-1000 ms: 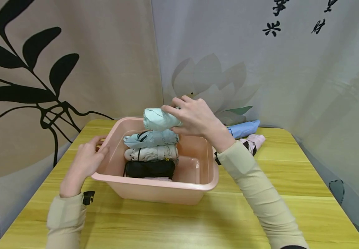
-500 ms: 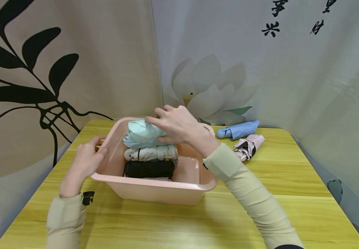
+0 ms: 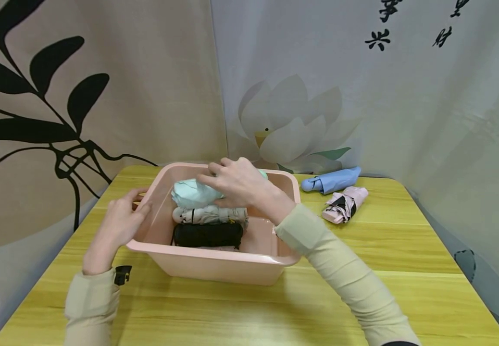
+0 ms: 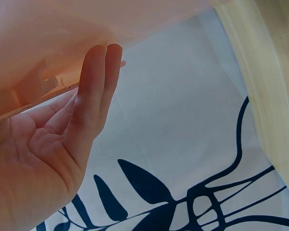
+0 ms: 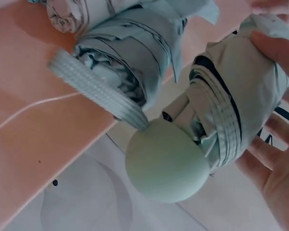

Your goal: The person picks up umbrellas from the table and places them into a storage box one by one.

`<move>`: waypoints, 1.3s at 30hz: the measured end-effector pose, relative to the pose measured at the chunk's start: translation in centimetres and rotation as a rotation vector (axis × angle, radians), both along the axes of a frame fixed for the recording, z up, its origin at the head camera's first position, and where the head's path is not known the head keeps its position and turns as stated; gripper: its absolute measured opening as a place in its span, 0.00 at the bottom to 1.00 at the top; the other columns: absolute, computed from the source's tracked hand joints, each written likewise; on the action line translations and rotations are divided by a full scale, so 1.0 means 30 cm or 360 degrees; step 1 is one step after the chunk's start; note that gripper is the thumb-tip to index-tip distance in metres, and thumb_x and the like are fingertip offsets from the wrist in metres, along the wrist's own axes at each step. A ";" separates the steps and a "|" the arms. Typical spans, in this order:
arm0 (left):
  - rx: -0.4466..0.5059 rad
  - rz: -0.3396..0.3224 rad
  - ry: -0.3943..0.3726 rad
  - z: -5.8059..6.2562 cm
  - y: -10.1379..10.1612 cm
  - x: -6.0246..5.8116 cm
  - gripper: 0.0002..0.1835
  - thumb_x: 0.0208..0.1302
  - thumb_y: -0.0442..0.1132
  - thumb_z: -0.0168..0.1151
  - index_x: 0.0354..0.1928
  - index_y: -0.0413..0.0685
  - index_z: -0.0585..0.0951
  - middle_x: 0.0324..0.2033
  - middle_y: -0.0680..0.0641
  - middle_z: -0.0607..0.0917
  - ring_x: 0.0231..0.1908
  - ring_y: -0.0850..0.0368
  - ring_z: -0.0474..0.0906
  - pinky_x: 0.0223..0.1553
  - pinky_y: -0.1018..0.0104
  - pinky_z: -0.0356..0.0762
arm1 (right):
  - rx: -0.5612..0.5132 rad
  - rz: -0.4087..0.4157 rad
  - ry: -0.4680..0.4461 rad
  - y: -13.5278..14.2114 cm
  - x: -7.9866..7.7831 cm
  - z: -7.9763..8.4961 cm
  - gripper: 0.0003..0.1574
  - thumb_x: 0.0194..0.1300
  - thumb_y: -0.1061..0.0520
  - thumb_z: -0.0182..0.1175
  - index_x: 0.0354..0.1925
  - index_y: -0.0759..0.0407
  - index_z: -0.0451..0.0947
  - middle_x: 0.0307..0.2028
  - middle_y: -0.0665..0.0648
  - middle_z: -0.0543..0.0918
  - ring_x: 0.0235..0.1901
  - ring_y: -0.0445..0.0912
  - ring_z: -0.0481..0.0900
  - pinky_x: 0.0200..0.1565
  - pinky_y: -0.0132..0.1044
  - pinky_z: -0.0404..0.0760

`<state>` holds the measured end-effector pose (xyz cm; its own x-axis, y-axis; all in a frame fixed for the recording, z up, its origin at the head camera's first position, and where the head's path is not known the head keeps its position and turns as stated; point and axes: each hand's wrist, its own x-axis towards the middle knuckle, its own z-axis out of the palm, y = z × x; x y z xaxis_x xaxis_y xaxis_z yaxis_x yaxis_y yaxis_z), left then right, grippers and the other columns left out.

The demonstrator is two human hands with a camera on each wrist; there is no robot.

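My right hand (image 3: 243, 182) holds a folded mint-green umbrella (image 3: 194, 193) low inside the pink plastic basin (image 3: 215, 262). In the right wrist view, the thumb and fingers lie around its fabric and its round pale-green handle (image 5: 166, 161) sticks out. Beside it there is a folded light-blue umbrella (image 5: 130, 57) with a wrist strap, hidden under the mint one in the head view. A grey folded umbrella (image 3: 210, 214) and a black one (image 3: 208, 234) lie nearer in the basin. My left hand (image 3: 121, 218) touches the basin's left rim; straight fingers (image 4: 91, 82) rest against its outer wall.
On the wooden table (image 3: 362, 298), right of the basin, lie a blue folded umbrella (image 3: 331, 181) and a pale-pink one with black parts (image 3: 345, 205). A pale printed cloth (image 3: 167, 86) hangs behind the table. Something pale shows beneath the black umbrella.
My right hand has lowered the mint umbrella, moving left and down into the basin, over the light-blue one. My left hand has stayed at the rim.
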<state>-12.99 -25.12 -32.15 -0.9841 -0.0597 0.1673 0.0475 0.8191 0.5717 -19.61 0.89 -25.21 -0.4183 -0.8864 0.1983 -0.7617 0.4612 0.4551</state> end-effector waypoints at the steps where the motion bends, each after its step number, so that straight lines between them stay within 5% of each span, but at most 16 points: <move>1: -0.0003 0.0000 0.0000 0.000 0.000 0.000 0.25 0.68 0.45 0.45 0.61 0.37 0.66 0.49 0.30 0.77 0.44 0.37 0.77 0.37 0.48 0.77 | 0.0009 0.0009 -0.0001 -0.003 -0.001 -0.006 0.33 0.54 0.35 0.59 0.56 0.42 0.67 0.45 0.48 0.77 0.35 0.46 0.76 0.24 0.38 0.78; 7: -0.0004 0.0002 -0.0011 -0.003 0.001 -0.003 0.25 0.68 0.46 0.44 0.62 0.37 0.66 0.50 0.30 0.77 0.44 0.38 0.77 0.37 0.49 0.77 | 0.0106 0.0018 0.0007 -0.019 -0.008 -0.038 0.33 0.57 0.38 0.57 0.59 0.41 0.65 0.51 0.48 0.74 0.39 0.47 0.76 0.24 0.37 0.77; 19: 0.0003 0.0002 -0.0046 0.000 0.001 -0.003 0.26 0.68 0.47 0.44 0.62 0.38 0.65 0.51 0.31 0.77 0.45 0.38 0.77 0.38 0.49 0.77 | 0.0193 0.0065 -0.0029 -0.033 -0.010 -0.073 0.33 0.56 0.40 0.59 0.60 0.38 0.64 0.54 0.48 0.73 0.49 0.50 0.74 0.40 0.40 0.80; 29: -0.0011 0.0007 0.0000 -0.007 -0.002 -0.003 0.25 0.68 0.46 0.45 0.61 0.37 0.66 0.50 0.30 0.77 0.44 0.38 0.77 0.37 0.49 0.77 | 0.0275 0.0088 -0.0011 -0.056 -0.004 -0.096 0.35 0.56 0.38 0.59 0.61 0.39 0.63 0.55 0.49 0.73 0.50 0.50 0.73 0.29 0.38 0.79; 39: -0.0014 0.0006 -0.0019 -0.005 -0.002 -0.002 0.26 0.68 0.47 0.44 0.62 0.37 0.66 0.51 0.30 0.76 0.44 0.38 0.76 0.38 0.49 0.77 | 0.0391 0.0058 0.0024 -0.076 0.000 -0.122 0.35 0.57 0.38 0.56 0.61 0.41 0.62 0.52 0.49 0.76 0.38 0.49 0.79 0.24 0.35 0.76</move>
